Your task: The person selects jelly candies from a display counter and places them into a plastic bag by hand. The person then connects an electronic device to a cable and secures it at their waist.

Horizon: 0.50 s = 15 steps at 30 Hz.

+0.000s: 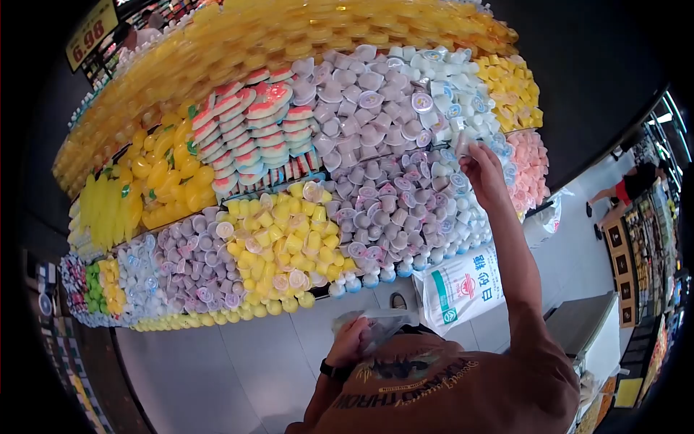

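Observation:
My right hand (484, 172) reaches out over the display of small jelly cups, its fingers closed on a pale jelly cup (462, 147). Below and around it lie white and blue-lidded jelly cups (471, 101), with purple-grey jelly cups (390, 199) to the left. Close to my body, my left hand (350, 340) grips a clear plastic bag (387, 325); what the bag contains, if anything, I cannot make out. A dark band circles the left wrist.
Yellow jelly cups (285, 235), red-and-white packs (253, 126) and mango-shaped packs (163, 166) fill other sections. A white printed sack (459, 289) stands on the floor before the display. A person (632, 188) is in the aisle at right; a price sign (90, 36) hangs upper left.

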Each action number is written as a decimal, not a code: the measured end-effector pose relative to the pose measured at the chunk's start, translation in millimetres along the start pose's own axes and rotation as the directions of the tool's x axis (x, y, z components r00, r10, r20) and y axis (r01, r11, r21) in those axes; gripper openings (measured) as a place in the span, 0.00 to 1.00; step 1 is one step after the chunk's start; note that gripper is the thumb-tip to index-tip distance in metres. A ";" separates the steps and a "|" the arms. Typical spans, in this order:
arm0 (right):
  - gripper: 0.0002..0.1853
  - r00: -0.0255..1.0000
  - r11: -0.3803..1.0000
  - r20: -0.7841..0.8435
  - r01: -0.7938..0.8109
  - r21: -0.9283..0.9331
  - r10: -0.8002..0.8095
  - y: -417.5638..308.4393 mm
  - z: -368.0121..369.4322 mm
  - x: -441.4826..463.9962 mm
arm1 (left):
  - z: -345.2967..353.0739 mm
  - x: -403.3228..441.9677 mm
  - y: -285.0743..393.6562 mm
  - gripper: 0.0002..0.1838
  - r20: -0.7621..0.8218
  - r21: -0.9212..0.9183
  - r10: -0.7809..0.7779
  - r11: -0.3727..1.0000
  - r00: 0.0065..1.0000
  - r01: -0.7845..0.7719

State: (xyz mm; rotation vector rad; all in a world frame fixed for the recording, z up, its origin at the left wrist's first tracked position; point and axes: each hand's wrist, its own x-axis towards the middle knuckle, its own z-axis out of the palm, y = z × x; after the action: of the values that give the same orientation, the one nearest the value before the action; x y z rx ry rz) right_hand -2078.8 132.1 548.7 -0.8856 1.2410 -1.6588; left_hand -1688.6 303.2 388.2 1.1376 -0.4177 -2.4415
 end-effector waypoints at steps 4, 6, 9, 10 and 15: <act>0.15 0.990 0.977 0.084 0.127 -0.171 -0.114 1.7 24.0 76.9 | 14.0 -4.8 -21.8 0.09 -0.156 -0.137 0.207 0.964 0.966 -0.228; 0.19 0.968 0.935 0.104 0.247 -0.256 -0.227 -3.3 44.2 113.0 | 34.2 -14.0 -23.2 0.10 -0.293 -0.190 0.212 0.943 0.932 -0.274; 0.22 0.869 0.757 0.155 0.487 -0.436 -0.470 -3.6 72.7 183.8 | 44.9 -20.6 -33.2 0.11 -0.371 -0.237 0.246 0.907 0.895 -0.348; 0.22 0.828 0.675 0.178 0.542 -0.501 -0.532 -5.0 82.7 206.6 | 43.8 -22.3 -38.7 0.11 -0.378 -0.248 0.267 0.894 0.886 -0.375; 0.20 0.739 0.401 0.290 0.602 -0.691 -0.608 7.8 110.0 286.6 | 69.5 -31.0 -55.6 0.12 -0.496 -0.250 0.337 0.828 0.801 -0.503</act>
State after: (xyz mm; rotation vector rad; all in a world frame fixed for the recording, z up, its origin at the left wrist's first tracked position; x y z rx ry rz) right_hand -2086.7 -173.1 581.8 -2.0821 1.8012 -1.6279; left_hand -1738.0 373.1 427.7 1.2116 -0.0516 -1.7090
